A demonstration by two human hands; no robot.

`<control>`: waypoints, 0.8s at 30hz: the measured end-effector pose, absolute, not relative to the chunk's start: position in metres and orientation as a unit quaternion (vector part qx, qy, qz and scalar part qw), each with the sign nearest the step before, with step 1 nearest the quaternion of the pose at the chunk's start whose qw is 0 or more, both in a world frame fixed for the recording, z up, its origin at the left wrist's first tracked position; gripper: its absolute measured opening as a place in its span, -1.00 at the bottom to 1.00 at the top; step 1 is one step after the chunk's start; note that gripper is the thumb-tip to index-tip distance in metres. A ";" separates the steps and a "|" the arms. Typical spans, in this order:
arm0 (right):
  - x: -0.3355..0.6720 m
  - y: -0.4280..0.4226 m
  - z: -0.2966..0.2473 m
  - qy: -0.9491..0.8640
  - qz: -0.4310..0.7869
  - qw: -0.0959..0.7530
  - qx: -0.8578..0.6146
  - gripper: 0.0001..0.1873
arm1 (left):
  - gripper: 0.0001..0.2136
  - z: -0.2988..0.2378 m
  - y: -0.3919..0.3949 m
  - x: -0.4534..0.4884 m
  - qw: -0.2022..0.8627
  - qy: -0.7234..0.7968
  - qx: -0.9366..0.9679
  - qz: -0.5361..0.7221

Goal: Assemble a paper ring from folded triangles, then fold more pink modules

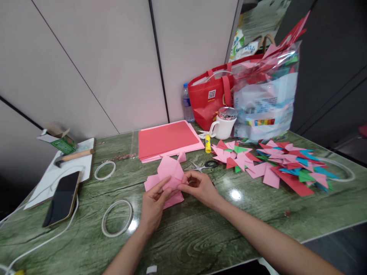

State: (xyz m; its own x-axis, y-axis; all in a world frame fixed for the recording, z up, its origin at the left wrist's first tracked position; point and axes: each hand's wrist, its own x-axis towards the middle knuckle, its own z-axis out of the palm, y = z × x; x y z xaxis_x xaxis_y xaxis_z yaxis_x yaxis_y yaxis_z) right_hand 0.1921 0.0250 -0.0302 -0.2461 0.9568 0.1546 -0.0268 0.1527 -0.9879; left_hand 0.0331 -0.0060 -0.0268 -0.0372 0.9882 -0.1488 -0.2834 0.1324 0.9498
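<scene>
Between my hands is a folded piece of pink paper [171,170], raised a little above the table. My left hand [156,202] grips its lower left part, thumb and fingers closed on it. With thumb and index finger, my right hand [202,189] pinches its right edge. Beneath it lie more pink paper pieces [151,182], partly hidden by the held one and by my left hand. Just beyond my right hand rests a pair of scissors [205,166] with black handles. A yellow glue stick [208,144] stands behind the scissors.
Red and pink sheets [169,137] lie stacked behind. To the right are folded paper pieces [237,154], a white mug [225,126], a red bag [206,101] and a clear bag [265,107]. Tape rolls [103,229], a phone [63,198] and a hammer [74,156] are left.
</scene>
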 end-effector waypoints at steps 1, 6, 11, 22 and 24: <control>0.192 0.025 -0.030 -0.600 0.514 0.471 -0.392 -0.78 | -0.55 -0.026 -0.006 0.033 0.588 0.475 0.374 0.537; 0.192 0.025 -0.033 -0.598 0.534 0.467 -0.374 -0.69 | -0.50 -0.028 -0.006 0.032 0.587 0.483 0.391 0.518; 0.193 0.025 -0.035 -0.633 0.489 0.472 -0.370 -0.81 | -0.52 -0.025 -0.006 0.031 0.605 0.467 0.391 0.513; 0.195 0.025 -0.032 -0.656 0.504 0.456 -0.327 -0.92 | -0.59 -0.024 -0.006 0.031 0.579 0.483 0.383 0.534; 0.195 0.025 -0.032 -0.656 0.505 0.454 -0.330 -0.91 | -0.57 -0.025 -0.006 0.030 0.576 0.482 0.399 0.525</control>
State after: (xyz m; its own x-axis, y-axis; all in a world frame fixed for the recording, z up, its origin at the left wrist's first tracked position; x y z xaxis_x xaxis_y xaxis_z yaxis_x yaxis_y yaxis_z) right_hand 0.1951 0.0252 -0.0318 -0.3694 0.8916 0.2618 -0.0255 0.2719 -0.9620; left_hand 0.0300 -0.0063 -0.0252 -0.0165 0.9906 -0.1361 -0.2206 0.1291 0.9668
